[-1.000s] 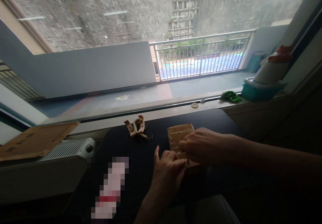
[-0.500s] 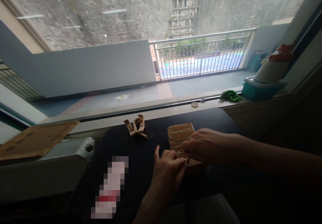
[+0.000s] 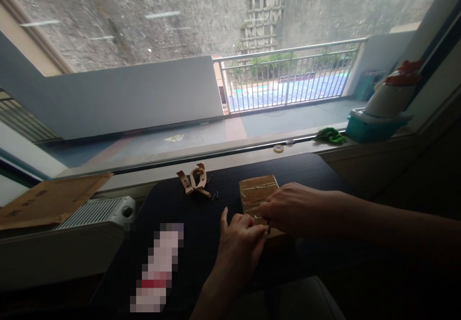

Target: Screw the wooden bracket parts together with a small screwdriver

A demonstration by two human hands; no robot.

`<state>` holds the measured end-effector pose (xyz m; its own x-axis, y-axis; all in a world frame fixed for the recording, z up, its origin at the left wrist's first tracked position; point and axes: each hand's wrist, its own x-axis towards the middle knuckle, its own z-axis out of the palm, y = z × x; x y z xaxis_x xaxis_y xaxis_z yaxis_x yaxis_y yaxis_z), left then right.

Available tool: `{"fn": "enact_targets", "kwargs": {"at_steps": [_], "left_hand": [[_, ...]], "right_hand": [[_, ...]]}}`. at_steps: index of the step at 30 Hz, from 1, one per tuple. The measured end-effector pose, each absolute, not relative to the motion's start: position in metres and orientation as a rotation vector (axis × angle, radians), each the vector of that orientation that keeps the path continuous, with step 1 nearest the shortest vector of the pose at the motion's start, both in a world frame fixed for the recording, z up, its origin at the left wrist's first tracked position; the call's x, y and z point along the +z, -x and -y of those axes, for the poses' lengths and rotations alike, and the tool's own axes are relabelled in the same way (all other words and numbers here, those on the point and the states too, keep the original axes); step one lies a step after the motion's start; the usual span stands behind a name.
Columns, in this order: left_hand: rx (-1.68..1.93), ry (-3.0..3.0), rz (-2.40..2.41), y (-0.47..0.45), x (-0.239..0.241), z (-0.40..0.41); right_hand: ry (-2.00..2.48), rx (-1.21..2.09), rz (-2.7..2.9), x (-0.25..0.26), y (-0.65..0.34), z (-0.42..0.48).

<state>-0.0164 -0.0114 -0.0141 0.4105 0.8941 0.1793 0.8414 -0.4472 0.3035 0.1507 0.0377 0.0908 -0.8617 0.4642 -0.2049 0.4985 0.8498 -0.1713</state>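
A tan block-like box [image 3: 256, 188], its surface shiny as if wrapped in tape, sits on the dark table under my hands. My left hand [image 3: 240, 241] is at its near left corner, thumb and index finger pinched together and the little finger raised. My right hand [image 3: 293, 208] is curled closed over the box's right side, knuckles up. The two sets of fingertips nearly meet. A small dark piece [image 3: 269, 227] shows between them, too little of it visible to name. Whatever else the right fingers grip is hidden.
Curved wooden pieces with holes [image 3: 194, 180] lie at the table's back left, with several small screws [image 3: 215, 196] beside them. A blurred pink strip [image 3: 158, 267] is at the left. On the sill are a tape roll [image 3: 278, 148], a green cloth [image 3: 330, 136] and a teal box [image 3: 374, 125].
Almost nothing differs. My right hand has shifted very slightly left at the fingertips, while my left hand and the box stay in place.
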Motion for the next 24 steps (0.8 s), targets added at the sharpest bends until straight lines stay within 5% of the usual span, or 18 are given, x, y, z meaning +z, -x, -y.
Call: {"fn": "enact_targets", "kwargs": {"at_steps": [24], "left_hand": [[0.440, -2.489, -1.565, 0.016, -0.011, 0.012]], "right_hand": [[-0.777, -0.251, -2.883, 0.092, -0.153, -0.039]]}}
